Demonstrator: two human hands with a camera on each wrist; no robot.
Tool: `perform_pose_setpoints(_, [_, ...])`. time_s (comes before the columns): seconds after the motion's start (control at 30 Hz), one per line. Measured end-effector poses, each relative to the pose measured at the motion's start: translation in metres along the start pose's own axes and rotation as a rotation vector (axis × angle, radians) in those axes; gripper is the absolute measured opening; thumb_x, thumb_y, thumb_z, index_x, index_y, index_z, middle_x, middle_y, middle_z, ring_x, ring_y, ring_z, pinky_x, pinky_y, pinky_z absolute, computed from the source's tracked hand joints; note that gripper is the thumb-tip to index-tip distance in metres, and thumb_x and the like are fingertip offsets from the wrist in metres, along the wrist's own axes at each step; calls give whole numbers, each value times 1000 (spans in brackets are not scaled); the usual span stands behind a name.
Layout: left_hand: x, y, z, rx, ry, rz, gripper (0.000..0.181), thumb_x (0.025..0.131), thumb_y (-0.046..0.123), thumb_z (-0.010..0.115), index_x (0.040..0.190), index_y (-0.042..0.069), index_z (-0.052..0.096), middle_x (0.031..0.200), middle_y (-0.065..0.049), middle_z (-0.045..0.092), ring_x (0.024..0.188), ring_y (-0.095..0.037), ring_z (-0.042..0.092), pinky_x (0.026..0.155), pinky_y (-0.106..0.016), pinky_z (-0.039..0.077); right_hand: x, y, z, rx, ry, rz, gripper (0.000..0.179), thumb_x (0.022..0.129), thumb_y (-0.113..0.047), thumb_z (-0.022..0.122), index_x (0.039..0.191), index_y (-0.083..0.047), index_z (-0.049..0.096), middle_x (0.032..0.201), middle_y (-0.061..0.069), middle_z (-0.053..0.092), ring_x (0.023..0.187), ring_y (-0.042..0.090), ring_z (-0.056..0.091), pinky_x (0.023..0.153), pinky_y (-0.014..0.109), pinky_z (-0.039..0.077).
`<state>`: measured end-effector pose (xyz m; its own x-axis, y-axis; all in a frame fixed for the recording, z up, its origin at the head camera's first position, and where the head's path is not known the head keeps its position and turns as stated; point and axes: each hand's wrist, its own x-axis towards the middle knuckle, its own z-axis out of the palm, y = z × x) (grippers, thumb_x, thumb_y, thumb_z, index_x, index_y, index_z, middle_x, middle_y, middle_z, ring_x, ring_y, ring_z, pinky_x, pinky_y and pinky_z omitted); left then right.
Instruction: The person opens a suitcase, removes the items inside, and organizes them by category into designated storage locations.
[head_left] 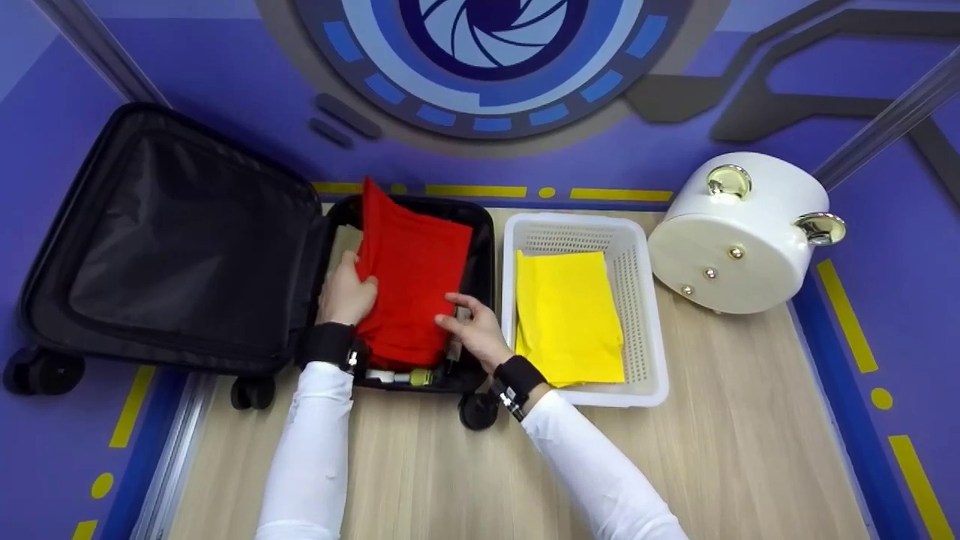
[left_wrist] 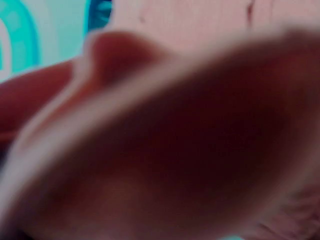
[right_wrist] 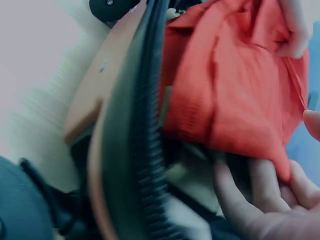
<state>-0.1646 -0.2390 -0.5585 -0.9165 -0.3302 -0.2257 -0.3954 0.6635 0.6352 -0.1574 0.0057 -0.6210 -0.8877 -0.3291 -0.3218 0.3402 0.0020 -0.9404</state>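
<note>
A folded red cloth (head_left: pixel 416 270) lies over the packed half of an open black suitcase (head_left: pixel 484 259), one corner rising at the back. At its left edge my left hand (head_left: pixel 346 292) grips the fabric. My right hand (head_left: pixel 480 330) holds the right edge; in the right wrist view its fingers (right_wrist: pixel 265 185) are tucked beneath the hem of the cloth (right_wrist: pixel 235 95). Below the cloth, a small item with a yellow-green end (head_left: pixel 420 376) shows at the suitcase's front, and a beige thing (head_left: pixel 345 244) at its left. The left wrist view is mostly blurred hand.
The suitcase's lid (head_left: pixel 187 240) leans open on the left, wheels toward the front. Right of the suitcase stands a white basket (head_left: pixel 656 352) holding a folded yellow cloth (head_left: pixel 570 319). Farther right is a white round case with gold trim (head_left: pixel 739 232). A patterned wall runs behind.
</note>
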Motion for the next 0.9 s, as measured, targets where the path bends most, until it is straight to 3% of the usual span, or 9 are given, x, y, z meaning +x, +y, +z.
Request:
perform_pose_setpoints(0.1, [24,-26,16,8,-8,22,60,102,17,58,158,-2,49,145,-34,69,134,-48,68,110,-59,56,1,-5,-3,-2,63,-55,56,99,-3,79,152,1,62,140,21,68,81,5,64,76,19,54])
perform_pose_setpoints(0.23, [54,-70,39,97,-145,12,65,98,17,53,158,-6,52,155,-29,65,142,-46,64,119,-57,53,3,-2,-7,19,73,-10,58,99,2,75,155,-1,60,108,6,70,74,6,60,69,19,52])
perform_pose_setpoints(0.33, [59,-84,46,137,-241,-34,70,99,21,52,165,-2,48,169,-28,52,154,-49,52,128,-60,45,2,2,-9,31,18,57,61,100,3,72,159,-2,57,90,1,68,72,6,64,71,22,58])
perform_pose_setpoints(0.37, [60,-86,47,135,-253,-46,75,100,23,53,170,0,42,175,-28,43,160,-51,45,131,-62,40,2,4,-9,40,-1,69,61,100,3,72,159,-2,57,89,0,67,73,6,64,72,23,60])
perform_pose_setpoints(0.47, [58,-87,47,168,-269,-67,80,101,33,59,172,2,40,178,-31,36,164,-53,37,134,-64,37,2,6,-10,56,-49,70,60,101,2,72,159,0,58,98,1,61,78,8,63,77,24,62])
perform_pose_setpoints(0.6, [50,-78,43,181,-276,-70,83,101,35,64,171,-2,40,173,-34,43,161,-54,41,132,-63,40,5,7,-11,31,-84,77,61,102,-1,73,161,-1,58,113,4,55,86,10,61,77,22,59])
perform_pose_setpoints(0.73, [53,-80,48,82,-290,-61,86,101,25,67,171,-10,31,175,-35,40,164,-51,40,137,-58,36,6,8,-12,-60,-96,63,68,102,-8,76,166,-4,52,131,13,61,89,11,62,77,19,54])
perform_pose_setpoints(0.9, [47,-76,53,-10,-355,3,92,100,16,61,173,-15,15,182,-35,25,172,-48,26,143,-54,24,6,12,-11,-179,-72,-15,71,102,-6,77,168,-7,50,136,21,67,100,14,62,84,19,51])
